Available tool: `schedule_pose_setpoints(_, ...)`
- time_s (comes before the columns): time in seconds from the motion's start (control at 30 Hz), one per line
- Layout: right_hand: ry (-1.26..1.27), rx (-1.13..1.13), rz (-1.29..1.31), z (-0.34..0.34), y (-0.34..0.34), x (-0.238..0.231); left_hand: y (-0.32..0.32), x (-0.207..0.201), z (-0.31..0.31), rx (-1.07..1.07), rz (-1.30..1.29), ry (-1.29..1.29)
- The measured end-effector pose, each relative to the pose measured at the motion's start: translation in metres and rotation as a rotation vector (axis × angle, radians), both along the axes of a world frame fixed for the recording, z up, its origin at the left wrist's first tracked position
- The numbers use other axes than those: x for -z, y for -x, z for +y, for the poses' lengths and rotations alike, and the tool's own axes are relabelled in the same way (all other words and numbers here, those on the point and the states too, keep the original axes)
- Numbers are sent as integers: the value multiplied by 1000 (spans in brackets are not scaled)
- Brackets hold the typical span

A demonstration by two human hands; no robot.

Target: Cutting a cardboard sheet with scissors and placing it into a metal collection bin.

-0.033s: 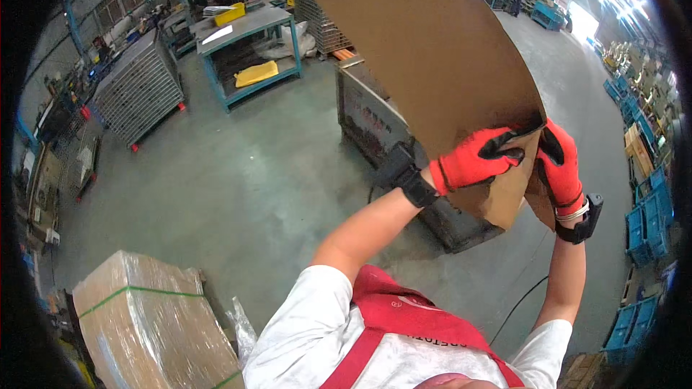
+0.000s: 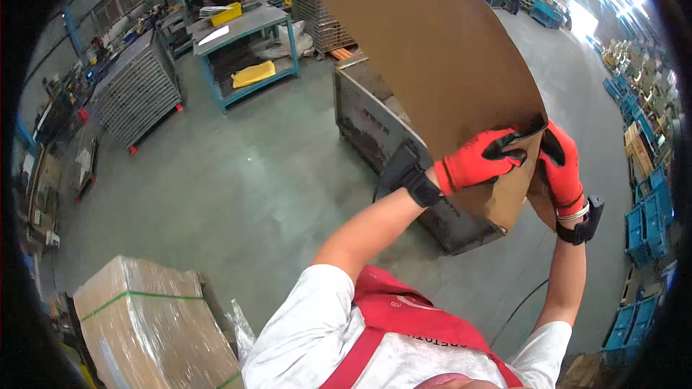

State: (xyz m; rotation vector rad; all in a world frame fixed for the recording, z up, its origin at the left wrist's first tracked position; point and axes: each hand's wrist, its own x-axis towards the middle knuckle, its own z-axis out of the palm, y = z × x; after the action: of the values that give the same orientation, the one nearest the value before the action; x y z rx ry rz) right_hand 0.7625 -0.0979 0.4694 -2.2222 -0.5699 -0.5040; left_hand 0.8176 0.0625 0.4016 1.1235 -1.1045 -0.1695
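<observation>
A large brown cardboard sheet (image 2: 440, 50) stretches up and away from me, past the picture's top edge. Its near end is bent or folded, and a lighter flap (image 2: 508, 198) hangs below my hands. My left hand (image 2: 484, 161), in a red glove with black palm, is closed on the near end. On the right side of the same end, my right hand (image 2: 561, 166) grips in a matching glove, its fingers partly hidden. Under the sheet stands a dark, worn metal bin (image 2: 371, 119), partly covered by the cardboard and my left arm.
A plastic-wrapped carton stack (image 2: 155, 324) with green strap stands lower left. Farther off are a blue-framed worktable (image 2: 249, 32) and a wire mesh cage (image 2: 138, 83). Blue crates (image 2: 645, 227) line the right side. A black cable (image 2: 520, 308) lies on the floor near me.
The surroundings have shifted very slightly in the picture. Both hands keep the same grip on the cardboard.
</observation>
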Motion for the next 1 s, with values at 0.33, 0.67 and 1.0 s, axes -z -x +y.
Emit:
schedule_pose_setpoints(0.33, 333, 146, -49, -113, -180, 62, -167, 106, -131, -125, 164, 26)
schedule_pose_setpoints(0.67, 930, 367, 17, -265, -331, 175, -156, 285, -195, -532, 745, -546)
schedule_pose_setpoints(1.0, 1006, 1280, 407, -331, -298, 290, -213, 311, -203, 545, 762, -960)
